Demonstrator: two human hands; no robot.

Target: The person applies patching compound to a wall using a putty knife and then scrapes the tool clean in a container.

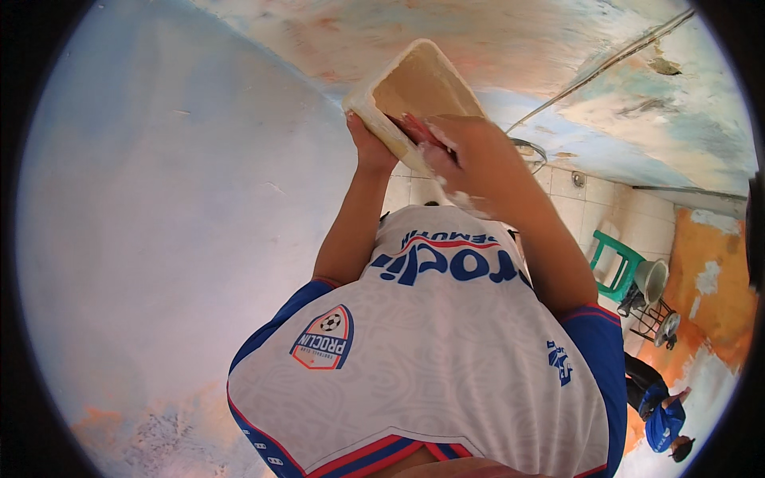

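Both my arms reach up from my white and blue jersey to a rectangular tan board (418, 84) whose edges are caked with white plaster. The board lies against a pale, patchy painted surface (183, 199). My left hand (368, 147) grips the board's near left corner from below. My right hand (462, 155), smeared with white plaster, clasps its near edge, fingers wrapped over the rim. The far end of the board points away from me.
A green plastic stool (615, 263) stands by a white tiled wall (574, 191). Beside the stool are a pale bucket-like object (652, 279) and a wire-framed item (657, 323). Another person in blue (663, 418) crouches at lower right. A thin pipe (606, 60) runs across the stained surface above.
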